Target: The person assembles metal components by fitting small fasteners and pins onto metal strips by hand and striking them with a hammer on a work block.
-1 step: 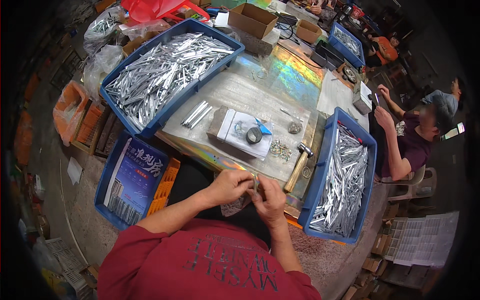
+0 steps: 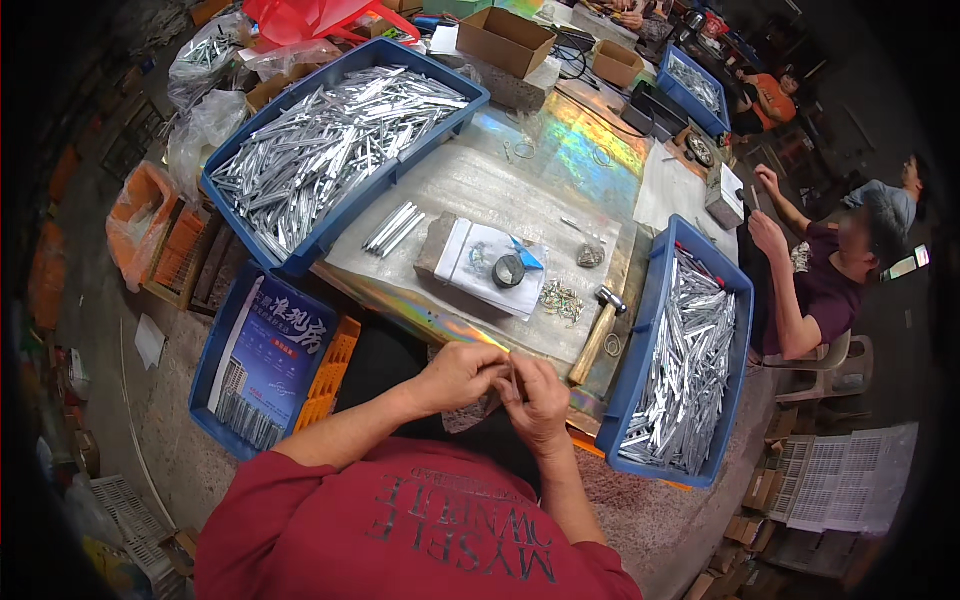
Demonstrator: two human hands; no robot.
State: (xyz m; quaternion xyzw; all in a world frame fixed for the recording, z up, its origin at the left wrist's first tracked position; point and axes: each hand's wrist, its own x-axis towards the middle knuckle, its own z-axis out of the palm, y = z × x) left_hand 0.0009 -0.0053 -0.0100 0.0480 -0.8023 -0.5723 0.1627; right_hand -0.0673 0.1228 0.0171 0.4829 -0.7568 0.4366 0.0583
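My left hand point(image 2: 460, 376) and my right hand point(image 2: 537, 402) meet at the table's near edge, fingers closed and fingertips together. A thin, small piece seems to be pinched between them; the fingers cover most of it and its kind is not clear. Just beyond stands a block topped with white paper point(image 2: 465, 262), bearing a round dark cup point(image 2: 508, 270) and a blue scrap. Right of the block lie small metal pins point(image 2: 562, 300) and a wooden-handled hammer point(image 2: 597, 335). Several silver metal strips point(image 2: 394, 229) lie in a row left of the block.
Blue bins of silver metal strips flank the work area: a large one point(image 2: 222, 190) at left, another point(image 2: 742, 345) at right. A lower blue bin point(image 2: 202, 385) holds a printed sheet. Cardboard boxes point(image 2: 505, 42) stand at the back. A person in a dark shirt point(image 2: 835, 290) sits at right.
My hands stay in the same place; the fingertips have shifted slightly around the small piece. At right, the other person's hands have moved a little.
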